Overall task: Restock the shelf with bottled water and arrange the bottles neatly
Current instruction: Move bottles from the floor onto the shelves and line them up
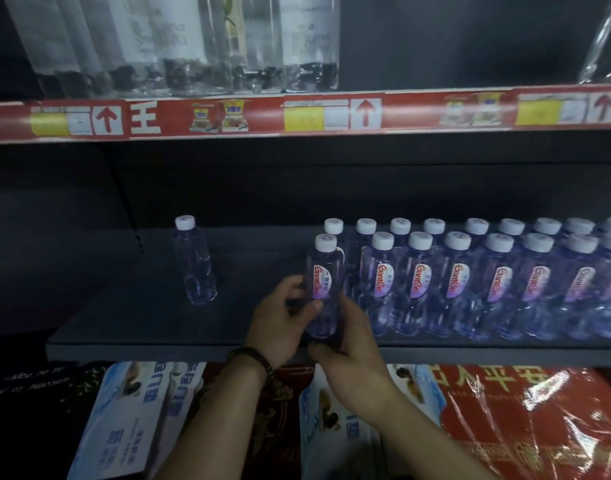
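Observation:
A small water bottle (324, 282) with a white cap and a pink-and-white label stands at the front of the dark shelf (151, 327). My left hand (280, 320) grips its left side, thumb across the lower body. My right hand (349, 344) wraps its base from the right. Immediately right of it stand two rows of several matching bottles (470, 271), labels facing out. One lone bottle (195, 265) stands apart at the left, its label turned away.
The upper shelf with a red price strip (297, 116) carries large clear bottles (179, 43). Below the shelf edge lie blue-white packs (124, 427) and a red plastic-wrapped package (539, 427). Bare shelf surface lies between the lone bottle and the held one.

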Tool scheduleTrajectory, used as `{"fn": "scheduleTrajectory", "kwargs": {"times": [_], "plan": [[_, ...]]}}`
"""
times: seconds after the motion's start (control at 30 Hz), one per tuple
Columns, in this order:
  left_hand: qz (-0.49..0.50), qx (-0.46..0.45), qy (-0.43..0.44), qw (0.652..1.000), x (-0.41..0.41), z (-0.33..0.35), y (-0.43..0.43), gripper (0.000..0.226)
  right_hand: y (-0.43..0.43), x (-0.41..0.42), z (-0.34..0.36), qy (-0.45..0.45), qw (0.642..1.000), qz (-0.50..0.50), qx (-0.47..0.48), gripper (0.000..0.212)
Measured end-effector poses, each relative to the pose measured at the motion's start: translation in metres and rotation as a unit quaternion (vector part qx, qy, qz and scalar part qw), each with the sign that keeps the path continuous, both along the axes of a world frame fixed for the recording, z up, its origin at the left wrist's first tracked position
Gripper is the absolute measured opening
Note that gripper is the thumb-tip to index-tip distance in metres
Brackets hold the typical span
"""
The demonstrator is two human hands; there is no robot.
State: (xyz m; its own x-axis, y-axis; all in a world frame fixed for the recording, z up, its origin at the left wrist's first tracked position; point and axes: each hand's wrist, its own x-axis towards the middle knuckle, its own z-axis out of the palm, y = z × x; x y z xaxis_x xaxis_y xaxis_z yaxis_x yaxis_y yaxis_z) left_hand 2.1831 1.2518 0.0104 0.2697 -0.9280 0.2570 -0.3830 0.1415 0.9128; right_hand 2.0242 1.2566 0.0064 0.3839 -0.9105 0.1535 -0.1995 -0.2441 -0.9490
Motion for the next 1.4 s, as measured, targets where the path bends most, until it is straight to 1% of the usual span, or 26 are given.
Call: {"fn": "scheduleTrajectory", "kwargs": {"times": [0.13,0.27,0.37,0.5,0.6,0.7,0.73,0.8,0.83,0.93,1.03,1.1,1.17,1.27,1.3,1.37,1.4], "plan": [[0.012,-0.018,-0.001,1.000,-0.020,0.000,-0.005,0.035,0.007,-0.016,0.011,-0.010,1.000,-0.015,-0.006,0.073],[0.018,-0.020,0.006,1.000,-0.033,-0.001,-0.010,0.034,0.000,-0.024,0.008,0.008,1.000,-0.017,0.004,0.080],[0.025,-0.022,0.014,0.999,-0.041,-0.002,-0.013,0.036,-0.002,-0.027,0.009,0.001,1.000,-0.020,0.012,0.075],[0.037,-0.026,0.019,0.999,-0.046,-0.003,-0.014,0.035,-0.006,-0.027,0.005,-0.007,1.000,-0.027,-0.003,0.078],[0.026,-0.023,0.019,0.999,-0.044,-0.002,-0.012,0.038,-0.005,-0.025,0.002,-0.019,0.999,-0.037,0.010,0.078],[0.012,-0.014,0.017,1.000,-0.034,-0.003,-0.010,0.042,0.000,-0.025,0.000,0.000,0.998,-0.060,0.005,0.070],[0.024,-0.012,0.022,0.999,-0.029,-0.004,-0.009,0.042,0.002,-0.024,-0.001,0.010,0.998,-0.064,-0.005,0.063],[0.077,-0.022,0.031,0.996,-0.014,-0.006,-0.006,0.036,0.006,-0.020,-0.003,0.023,0.997,-0.063,-0.023,0.047],[0.116,-0.034,0.030,0.992,-0.005,-0.006,-0.003,0.032,0.008,-0.017,-0.004,0.023,0.997,-0.060,-0.031,0.043],[0.235,-0.070,0.027,0.969,0.026,-0.002,0.009,0.025,0.016,0.003,-0.008,0.023,0.999,-0.034,-0.031,0.042],[0.322,-0.078,0.020,0.943,0.062,0.001,0.019,0.031,0.017,0.036,-0.008,0.023,0.999,-0.002,-0.035,0.042],[0.358,-0.071,0.008,0.931,0.083,0.000,0.023,0.038,0.010,0.064,-0.004,0.027,0.999,0.024,-0.040,0.040],[0.364,-0.056,0.007,0.930,0.099,-0.002,0.026,0.049,0.000,0.095,0.003,0.026,0.998,0.040,-0.035,0.037],[0.337,-0.044,0.031,0.940,0.115,-0.004,0.029,0.062,-0.016,0.140,0.015,0.010,0.997,0.067,0.020,0.037],[0.320,-0.049,0.053,0.945,0.119,-0.004,0.030,0.062,-0.021,0.153,0.019,0.005,0.996,0.075,0.038,0.037],[0.280,-0.058,0.082,0.955,0.124,-0.006,0.030,0.058,-0.033,0.175,0.022,-0.001,0.995,0.088,0.052,0.029],[0.265,-0.058,0.085,0.959,0.125,-0.007,0.030,0.058,-0.038,0.185,0.022,-0.004,0.994,0.094,0.058,0.031]]}}
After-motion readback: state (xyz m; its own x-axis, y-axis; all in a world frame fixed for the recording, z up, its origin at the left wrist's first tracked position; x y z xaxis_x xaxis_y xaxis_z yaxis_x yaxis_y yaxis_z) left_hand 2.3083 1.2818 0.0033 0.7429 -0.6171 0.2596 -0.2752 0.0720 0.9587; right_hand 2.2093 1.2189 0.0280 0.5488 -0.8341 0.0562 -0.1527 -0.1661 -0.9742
